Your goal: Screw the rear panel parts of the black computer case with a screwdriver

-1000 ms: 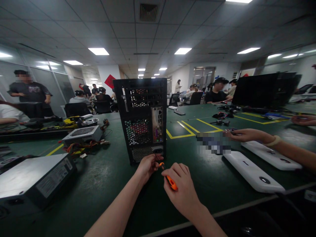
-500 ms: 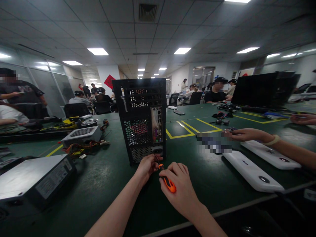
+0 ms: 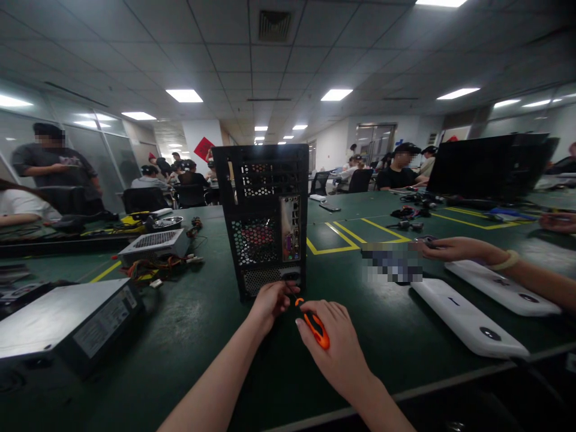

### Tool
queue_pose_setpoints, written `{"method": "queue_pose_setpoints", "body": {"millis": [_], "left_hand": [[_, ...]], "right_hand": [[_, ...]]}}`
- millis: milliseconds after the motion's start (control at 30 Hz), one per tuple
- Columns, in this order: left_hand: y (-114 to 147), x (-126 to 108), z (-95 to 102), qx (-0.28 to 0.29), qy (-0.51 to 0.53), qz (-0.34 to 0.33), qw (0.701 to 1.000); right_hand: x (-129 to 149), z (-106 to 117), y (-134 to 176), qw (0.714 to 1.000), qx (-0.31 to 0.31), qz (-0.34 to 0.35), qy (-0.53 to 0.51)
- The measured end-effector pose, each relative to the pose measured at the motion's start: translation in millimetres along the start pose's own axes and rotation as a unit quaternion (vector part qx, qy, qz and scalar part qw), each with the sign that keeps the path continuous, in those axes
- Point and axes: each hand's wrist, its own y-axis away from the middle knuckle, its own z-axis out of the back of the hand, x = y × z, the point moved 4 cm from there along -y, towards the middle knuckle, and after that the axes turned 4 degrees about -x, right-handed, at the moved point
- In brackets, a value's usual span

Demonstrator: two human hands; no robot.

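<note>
A black computer tower case (image 3: pixel 270 204) stands upright on the green table, its back panel with ports and perforated grilles towards me. My right hand (image 3: pixel 335 339) is closed on the orange and black handle of a screwdriver (image 3: pixel 320 333), whose thin shaft slants up and left to the bottom of the case. At the case's lower edge, below the power supply grille, my left hand (image 3: pixel 270 309) pinches around the front of that shaft. The fingers hide the tip, and whether a screw sits there I cannot tell.
Left lie a large power supply (image 3: pixel 58 327), a smaller one (image 3: pixel 155 245) and its cable bundle (image 3: pixel 157 270). Two white devices (image 3: pixel 468 315) lie right, below another person's hand (image 3: pixel 459 249). Black monitors (image 3: pixel 472 168) stand behind; several people sit farther back.
The view has shifted slightly to the left. My right hand's grip on the screwdriver handle has changed, the thumb now lower along it. My left hand stays at the case's bottom edge.
</note>
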Motion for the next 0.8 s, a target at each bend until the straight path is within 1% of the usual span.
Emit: {"method": "queue_pose_setpoints", "body": {"millis": [100, 267, 367, 433, 467, 500, 567, 600, 633, 667, 700, 733, 800], "left_hand": [[-2, 0, 0.7, -0.004, 0.009, 0.006, 1.0], [-9, 2, 2.7, -0.019, 0.0, -0.008, 1.0], [-10, 3, 3.2, -0.014, 0.009, -0.007, 1.0], [-9, 3, 3.1, -0.015, 0.01, -0.006, 1.0], [-9, 2, 3.0, -0.017, 0.009, -0.005, 1.0], [-8, 2, 2.7, -0.02, 0.007, -0.004, 1.0], [-7, 2, 1.6, -0.023, -0.001, -0.005, 1.0], [-6, 2, 1.1, -0.024, -0.009, -0.009, 1.0], [-6, 3, 0.7, -0.026, -0.022, -0.018, 0.999], [-6, 3, 0.5, -0.028, -0.042, -0.032, 0.998], [-7, 3, 0.5, -0.032, -0.07, -0.048, 0.996], [-7, 3, 0.9, -0.039, -0.105, -0.068, 0.991], [-8, 1, 2.7, -0.062, -0.197, -0.116, 0.971]], "right_hand": [[0, -1, -1, 1.0, -0.001, 0.003, -0.007], [-1, -3, -1, 1.0, 0.006, 0.009, -0.002], [-2, 5, 3, 0.999, 0.002, 0.009, -0.037], [-6, 18, 5, 0.995, -0.03, -0.011, -0.093], [-10, 25, 4, 0.99, -0.062, -0.036, -0.12], [-17, 33, 1, 0.981, -0.108, -0.076, -0.141], [-34, 43, -9, 0.952, -0.189, -0.162, -0.176], [-43, 43, -17, 0.935, -0.208, -0.196, -0.21], [-52, 38, -27, 0.911, -0.216, -0.218, -0.276], [-61, 29, -38, 0.881, -0.198, -0.247, -0.352], [-70, 15, -48, 0.851, -0.166, -0.285, -0.409], [-77, 2, -58, 0.842, -0.142, -0.302, -0.423], [-88, -25, -74, 0.833, -0.119, -0.327, -0.431]]}}
